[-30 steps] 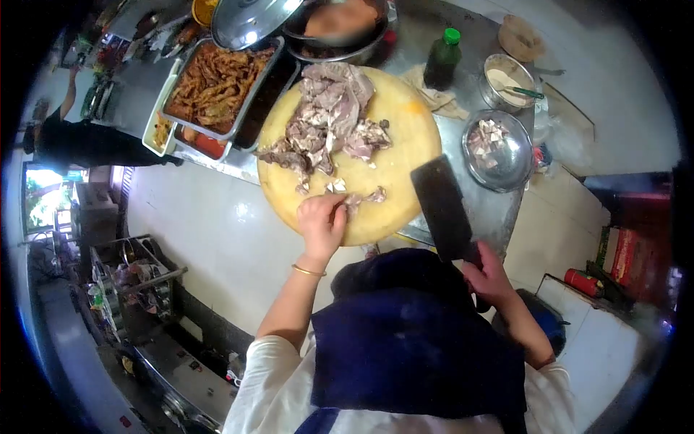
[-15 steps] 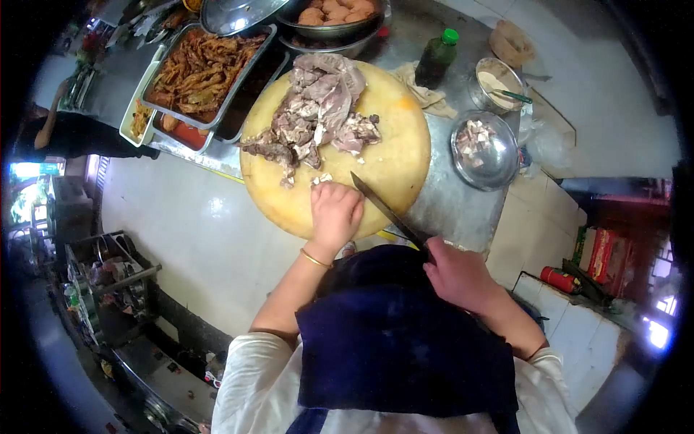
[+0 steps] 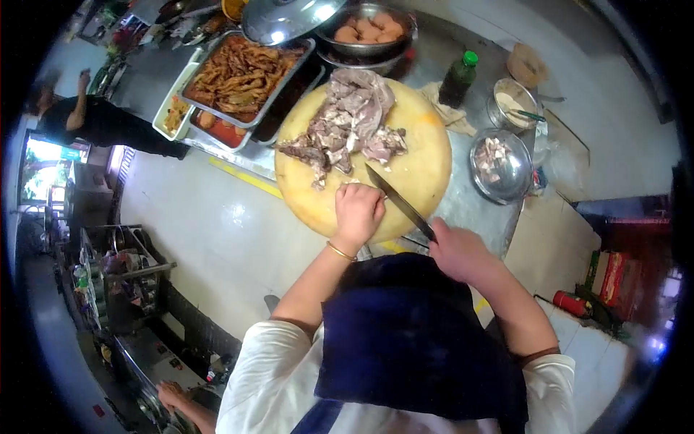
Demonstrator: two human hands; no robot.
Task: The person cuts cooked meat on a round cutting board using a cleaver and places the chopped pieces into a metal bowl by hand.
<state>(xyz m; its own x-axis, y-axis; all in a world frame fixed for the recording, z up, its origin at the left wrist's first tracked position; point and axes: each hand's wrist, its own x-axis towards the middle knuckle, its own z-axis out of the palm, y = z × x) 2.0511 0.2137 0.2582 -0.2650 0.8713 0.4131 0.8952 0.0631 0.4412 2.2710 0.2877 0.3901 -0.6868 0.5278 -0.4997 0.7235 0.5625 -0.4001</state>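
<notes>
A round yellow cutting board (image 3: 426, 155) carries a heap of cooked, grey-brown meat (image 3: 358, 116) with small scraps beside it. My left hand (image 3: 359, 211) rests near the board's front edge, fingers curled down; whatever lies under them is hidden. My right hand (image 3: 463, 251) is wrapped round the handle of a long dark knife (image 3: 402, 204). The blade slants up and left over the board, its tip just below the meat and its edge close to my left fingers. To the right, a metal bowl (image 3: 500, 184) holds cut pale pieces.
Trays of braised food (image 3: 246, 76), a metal lid (image 3: 278, 18) and a bowl of round brown items (image 3: 370, 32) stand at the back left. A green-capped bottle (image 3: 457, 79) and a powder-filled bowl (image 3: 510, 101) are back right. A person (image 3: 94, 119) stands left; another person's hand (image 3: 172, 396) shows lower left.
The whole scene has shifted rightward in view. Both hands and the knife keep nearly the same place relative to the board. Another person's forearm has appeared at lower left.
</notes>
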